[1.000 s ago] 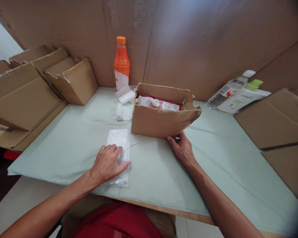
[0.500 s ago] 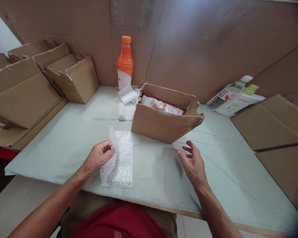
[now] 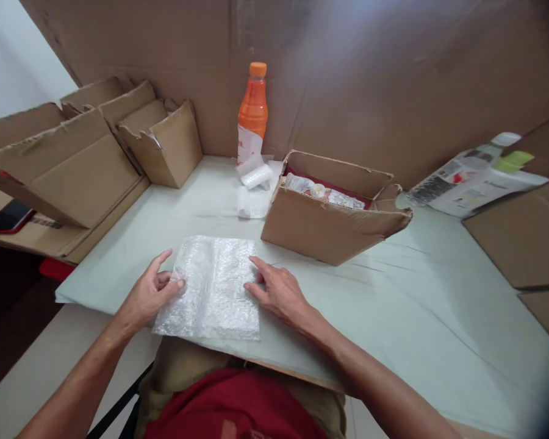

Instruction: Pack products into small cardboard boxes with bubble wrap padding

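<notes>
A clear bubble wrap sheet (image 3: pixel 231 286) lies spread out near the front edge of the table, a crease running down its middle. At its left edge is my left hand (image 3: pixel 149 292), index finger stretched out and thumb tip resting over the sheet. My right hand (image 3: pixel 281 289) touches the right edge with thumb and index finger apart. Both hands look open. Beyond the right hand stands an open cardboard box (image 3: pixel 324 219), which holds silvery, wrinkled packets (image 3: pixel 322 190).
An orange bottle (image 3: pixel 253 110) stands at the back beside small rolls of plastic wrap (image 3: pixel 256 177). Cardboard boxes (image 3: pixel 174 146) line the left side, with a phone (image 3: pixel 9 216) among them. To the right lie a clear bottle (image 3: pixel 462 167), a white tube (image 3: pixel 498 186) and more cardboard (image 3: pixel 521 231).
The left flap of the bubble wrap has been folded out flat to the left. My left hand has loosened its pinch, and my right hand has moved left onto the sheet's edge.
</notes>
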`<state>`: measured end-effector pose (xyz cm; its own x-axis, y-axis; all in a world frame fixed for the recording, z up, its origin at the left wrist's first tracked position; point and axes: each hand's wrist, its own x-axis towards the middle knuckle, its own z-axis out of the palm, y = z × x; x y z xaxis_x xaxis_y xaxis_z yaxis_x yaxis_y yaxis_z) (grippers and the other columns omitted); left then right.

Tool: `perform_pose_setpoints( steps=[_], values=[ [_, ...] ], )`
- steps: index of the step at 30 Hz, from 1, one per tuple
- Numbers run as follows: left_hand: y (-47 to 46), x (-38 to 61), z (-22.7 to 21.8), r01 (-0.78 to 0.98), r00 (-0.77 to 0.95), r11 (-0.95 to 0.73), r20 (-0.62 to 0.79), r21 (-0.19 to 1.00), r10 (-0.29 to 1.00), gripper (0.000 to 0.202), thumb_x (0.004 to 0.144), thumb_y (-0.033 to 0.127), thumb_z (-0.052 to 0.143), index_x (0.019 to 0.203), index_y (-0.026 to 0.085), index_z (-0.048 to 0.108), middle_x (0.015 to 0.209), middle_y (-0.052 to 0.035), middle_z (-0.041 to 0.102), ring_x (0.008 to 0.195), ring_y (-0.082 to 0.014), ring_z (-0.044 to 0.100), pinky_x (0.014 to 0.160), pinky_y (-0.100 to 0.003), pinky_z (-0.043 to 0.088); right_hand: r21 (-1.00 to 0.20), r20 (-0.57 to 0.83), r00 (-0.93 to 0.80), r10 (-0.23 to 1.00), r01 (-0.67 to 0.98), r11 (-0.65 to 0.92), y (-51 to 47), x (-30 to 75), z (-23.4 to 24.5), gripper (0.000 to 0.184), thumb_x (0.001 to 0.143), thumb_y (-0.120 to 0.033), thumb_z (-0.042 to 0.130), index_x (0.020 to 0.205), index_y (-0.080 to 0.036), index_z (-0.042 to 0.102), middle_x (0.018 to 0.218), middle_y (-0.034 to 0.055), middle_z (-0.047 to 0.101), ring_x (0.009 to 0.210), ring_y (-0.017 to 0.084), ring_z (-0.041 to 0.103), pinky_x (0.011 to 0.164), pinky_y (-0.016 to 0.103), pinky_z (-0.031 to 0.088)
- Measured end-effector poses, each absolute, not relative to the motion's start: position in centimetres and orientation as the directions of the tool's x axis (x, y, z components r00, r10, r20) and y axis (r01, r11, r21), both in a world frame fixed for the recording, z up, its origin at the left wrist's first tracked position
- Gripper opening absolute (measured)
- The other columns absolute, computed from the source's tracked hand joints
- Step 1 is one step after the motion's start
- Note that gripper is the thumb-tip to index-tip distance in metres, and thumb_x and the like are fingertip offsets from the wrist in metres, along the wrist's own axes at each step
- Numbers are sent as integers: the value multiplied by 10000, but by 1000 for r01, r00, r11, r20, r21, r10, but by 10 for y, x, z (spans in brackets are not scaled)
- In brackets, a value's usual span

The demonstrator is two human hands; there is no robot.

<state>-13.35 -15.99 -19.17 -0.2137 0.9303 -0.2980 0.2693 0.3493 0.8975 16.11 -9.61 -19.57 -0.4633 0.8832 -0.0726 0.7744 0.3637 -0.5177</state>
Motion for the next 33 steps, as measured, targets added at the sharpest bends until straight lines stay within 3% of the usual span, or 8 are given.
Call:
perform_pose_setpoints(
  steps=[3,6,10,14,18,22,27,33],
  values=[
    [-163,-126,-200,439,-219,268,-187,858,958,851,803,441,662,1557,213,342,740,40,609,640,-153,570,648,-272,469,-497,-63,-527,848,753,431,-95,144,-201,485,897,-190,597,1382,-217,589,1013,53,766,901,215,687,868,355,458],
    [-165,-115,-202,527,-142,180,-123,831,982,644,855,419,580,1453,192,514,750,26,626,616,-143,553,622,-258,464,-551,54,-494,868,711,438,-111,162,-197,377,895,-133,548,1236,-220,681,975,39,766,851,187,683,848,336,468],
    [-162,-85,-199,638,121,-39,-50,769,991,479,913,369,497,1348,209,618,891,-24,717,748,-171,644,696,-259,514,-538,219,-371,903,726,428,-147,216,-186,296,958,-226,508,1196,-222,684,828,25,732,716,170,643,774,332,488],
    [-152,-66,-197,800,333,-272,-19,535,943,476,924,288,473,1382,229,585,1020,-74,731,862,-230,686,779,-324,542,-431,158,-256,954,851,299,-173,267,-189,279,959,-326,528,1172,-235,683,779,21,723,647,193,627,687,356,503],
    [-145,-64,-183,899,252,-311,216,308,943,414,959,303,483,1344,202,597,1001,-107,690,924,-276,660,810,-385,548,-350,258,-178,950,899,264,-175,279,-193,307,983,-366,512,1211,-233,669,1067,97,742,879,251,696,799,420,528],
    [-144,-42,-180,813,406,-524,397,255,823,385,953,212,510,1330,193,584,1340,-153,611,1260,-312,556,1057,-470,472,-311,291,-391,873,824,473,-154,237,-191,337,971,-268,531,1288,-207,633,1366,145,635,1209,300,613,946,467,511],
    [-133,-26,-219,707,649,-669,167,227,742,472,971,294,523,1425,167,502,1543,-158,476,1463,-327,378,1178,-515,350,-277,115,-665,738,692,667,-131,211,-206,410,956,-269,589,1356,-180,601,1503,165,529,1372,326,500,1054,529,447],
    [-129,-43,-235,691,680,-675,81,259,728,495,995,366,504,1459,200,459,1618,-116,388,1526,-297,275,1232,-506,247,-274,166,-485,859,814,513,-144,282,-217,341,989,-295,523,1294,-215,653,1419,133,616,1315,325,558,1018,550,457]
  ],
)
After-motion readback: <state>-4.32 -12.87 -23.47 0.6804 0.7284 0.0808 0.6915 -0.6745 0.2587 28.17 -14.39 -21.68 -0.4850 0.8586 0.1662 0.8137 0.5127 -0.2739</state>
